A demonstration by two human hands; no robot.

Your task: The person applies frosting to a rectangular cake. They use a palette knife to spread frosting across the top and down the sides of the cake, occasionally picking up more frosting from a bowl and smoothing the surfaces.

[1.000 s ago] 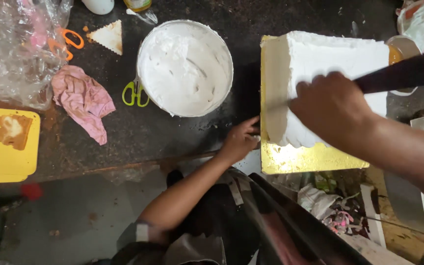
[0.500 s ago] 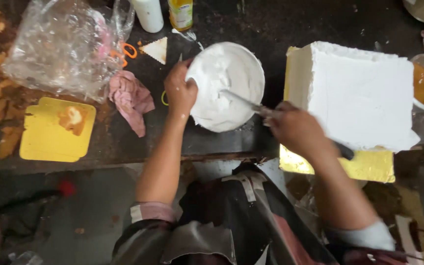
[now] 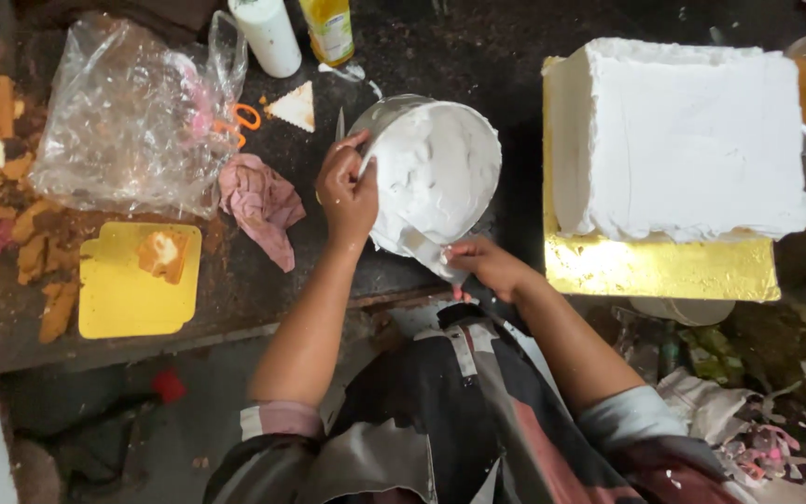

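Head view: spatula blade (image 3: 422, 250) half buried in cream, handle hidden in clenched right hand (image 3: 482, 264). Left hand (image 3: 347, 191) grips tilted round metal cream bowl (image 3: 436, 173) by its rim.

Crumpled clear plastic bag (image 3: 128, 121) lies beside white (image 3: 268, 35) and seemingly yellow-labelled bottles (image 3: 328, 30).

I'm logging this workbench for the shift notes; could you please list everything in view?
bowl: one, metal, full of white cream, tilted, centre
cake: one, white, square, on gold board, right
knife: one, at bowl's near rim
cloth: one, pink, left of bowl
plastic bag: one, clear, upper left
yellow board: one, with cake scrap, left
bottles: two, white and yellow, top
scissors: one, orange handles
left hand: grips bowl rim
right hand: holds knife
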